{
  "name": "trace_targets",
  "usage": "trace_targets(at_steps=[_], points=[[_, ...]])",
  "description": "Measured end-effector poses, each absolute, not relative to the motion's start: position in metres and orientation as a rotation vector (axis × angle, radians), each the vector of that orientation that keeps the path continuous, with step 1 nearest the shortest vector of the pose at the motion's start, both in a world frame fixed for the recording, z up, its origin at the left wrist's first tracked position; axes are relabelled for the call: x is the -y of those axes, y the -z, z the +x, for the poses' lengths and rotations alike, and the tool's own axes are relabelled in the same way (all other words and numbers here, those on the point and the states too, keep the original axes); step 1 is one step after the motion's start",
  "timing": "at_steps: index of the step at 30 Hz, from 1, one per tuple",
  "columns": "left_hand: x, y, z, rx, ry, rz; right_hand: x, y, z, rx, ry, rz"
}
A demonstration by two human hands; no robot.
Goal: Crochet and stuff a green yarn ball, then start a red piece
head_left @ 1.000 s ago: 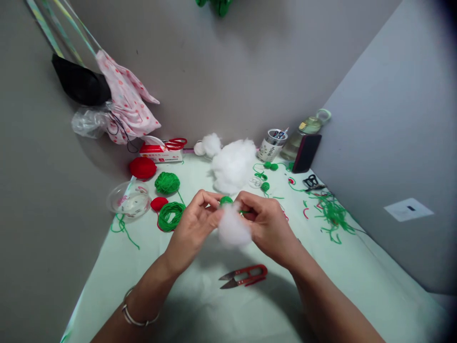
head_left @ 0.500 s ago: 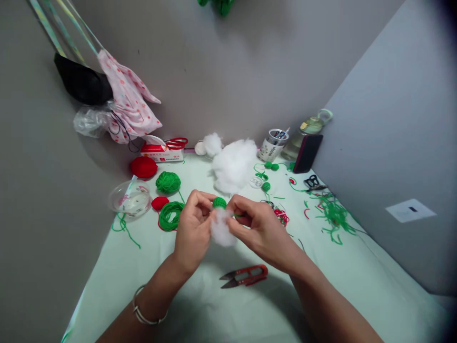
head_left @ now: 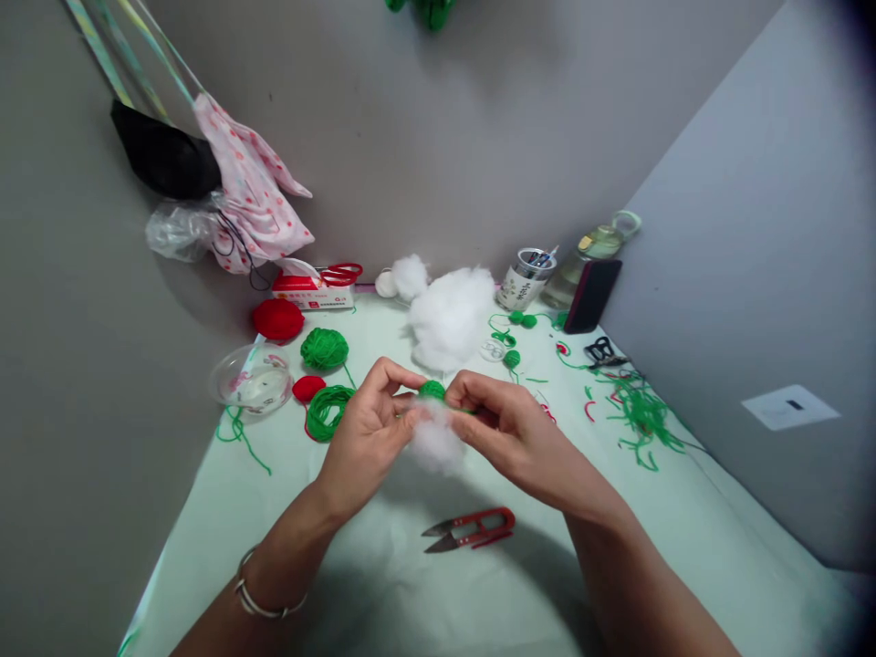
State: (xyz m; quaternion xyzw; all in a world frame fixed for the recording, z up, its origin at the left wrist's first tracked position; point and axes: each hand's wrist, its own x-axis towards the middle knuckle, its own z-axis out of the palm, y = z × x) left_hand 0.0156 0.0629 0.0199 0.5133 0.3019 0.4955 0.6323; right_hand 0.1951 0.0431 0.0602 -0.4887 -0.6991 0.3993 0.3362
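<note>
Head view: we pinch a small green crocheted piece (head_left: 432, 391) and a white stuffing tuft (head_left: 433, 441) between our left hand (head_left: 370, 433) and right hand (head_left: 510, 429), fingers closed on both, above mid-table (head_left: 383, 584). Red thread snips (head_left: 472, 530) lie just below; bare tabletop spreads toward the near edge.

Bare table (head_left: 383, 584) lies open near me, only the red snips (head_left: 471, 530) there. Past my hands, yarn balls (head_left: 324, 348) and fluffy stuffing (head_left: 448, 315) (a big heap) block me.
</note>
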Motion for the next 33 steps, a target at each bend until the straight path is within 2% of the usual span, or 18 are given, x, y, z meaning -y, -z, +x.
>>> trace_targets(at_steps=[6,9,15,20,26,33], points=[[-0.061,-0.012,0.025,-0.894,-1.449,1.215,-0.032,-0.059,0.177,1.801,-1.093,-1.219],[-0.06,-0.01,0.026,-0.946,-1.377,1.18,-0.032,-0.053,0.17,1.79,-1.067,-1.21],[-0.059,-0.011,0.018,-0.898,-1.233,1.215,-0.043,-0.048,0.182,1.825,-0.796,-1.417],[-0.062,-0.023,0.007,-0.719,-1.014,1.225,-0.048,-0.053,0.193,1.66,-1.0,-1.351],[-0.064,-0.026,0.011,-0.695,-1.08,1.172,-0.048,-0.052,0.197,1.701,-1.12,-1.31],[-0.06,-0.012,0.023,-0.844,-1.27,1.203,-0.036,-0.056,0.185,1.907,-0.893,-1.347]])
